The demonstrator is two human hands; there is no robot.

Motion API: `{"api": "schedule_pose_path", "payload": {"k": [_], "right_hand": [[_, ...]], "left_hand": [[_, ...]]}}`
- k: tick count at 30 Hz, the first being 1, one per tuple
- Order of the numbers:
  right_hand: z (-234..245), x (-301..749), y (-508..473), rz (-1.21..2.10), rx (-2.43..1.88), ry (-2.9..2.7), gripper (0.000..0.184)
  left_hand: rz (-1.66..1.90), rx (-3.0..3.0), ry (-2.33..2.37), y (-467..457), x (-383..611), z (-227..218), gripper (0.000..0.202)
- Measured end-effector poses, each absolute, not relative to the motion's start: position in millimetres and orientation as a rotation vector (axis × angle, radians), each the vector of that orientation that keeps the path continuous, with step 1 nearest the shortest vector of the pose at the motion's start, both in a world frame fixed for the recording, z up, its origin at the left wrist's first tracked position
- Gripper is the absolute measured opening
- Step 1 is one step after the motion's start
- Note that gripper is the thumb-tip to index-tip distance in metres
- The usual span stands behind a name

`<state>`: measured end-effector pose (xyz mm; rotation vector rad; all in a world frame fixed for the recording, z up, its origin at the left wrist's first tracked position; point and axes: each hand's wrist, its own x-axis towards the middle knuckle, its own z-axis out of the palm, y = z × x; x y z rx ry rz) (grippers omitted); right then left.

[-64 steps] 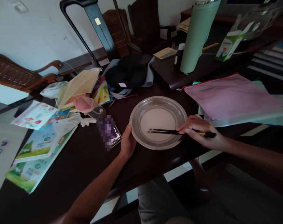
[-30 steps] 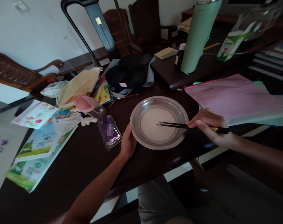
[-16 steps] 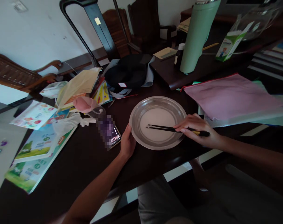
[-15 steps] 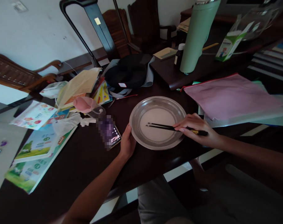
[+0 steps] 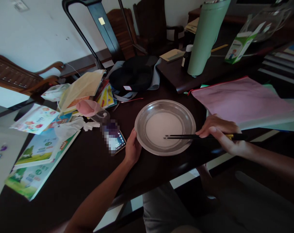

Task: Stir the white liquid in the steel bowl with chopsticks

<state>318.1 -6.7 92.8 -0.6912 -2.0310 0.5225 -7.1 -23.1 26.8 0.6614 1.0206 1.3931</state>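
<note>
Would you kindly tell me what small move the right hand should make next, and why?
Probably the right hand should sweep the chopsticks toward the far side of the white liquid: their tips sit near its near edge, while the left hand steadies the metal plate's rim.

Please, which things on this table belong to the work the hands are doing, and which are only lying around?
In use:
metal plate with white liquid; chopsticks held in the right hand, tips inside the plate; left hand gripping the plate's rim.

Lying about:
phone; green flask; pink folder; picture books; black bag.
</note>
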Motion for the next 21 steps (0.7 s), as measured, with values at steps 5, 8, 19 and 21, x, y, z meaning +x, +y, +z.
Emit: {"api": "schedule_pose_path", "payload": {"k": [5,8,19,21], "right_hand": [[85.4,305.9,-4.4,0.487,-0.678,-2.183,0.021],[80.1,298.8,-0.1,0.456,-0.697,-2.205,0.016],[93.6,318.5,1.8,0.377,-0.766,-2.031,0.029],[95.8,321.0,-1.4,0.451,-0.731,-2.011,0.033]], "left_hand": [[1.396,0.662,1.013,-22.6,-7.2,26.2,0.035],[1.398,0.665,1.021,-22.3,-7.2,26.2,0.036],[1.383,0.668,1.014,-23.0,-7.7,27.3,0.034],[1.39,0.665,1.008,-22.9,-7.7,26.7,0.033]]}}
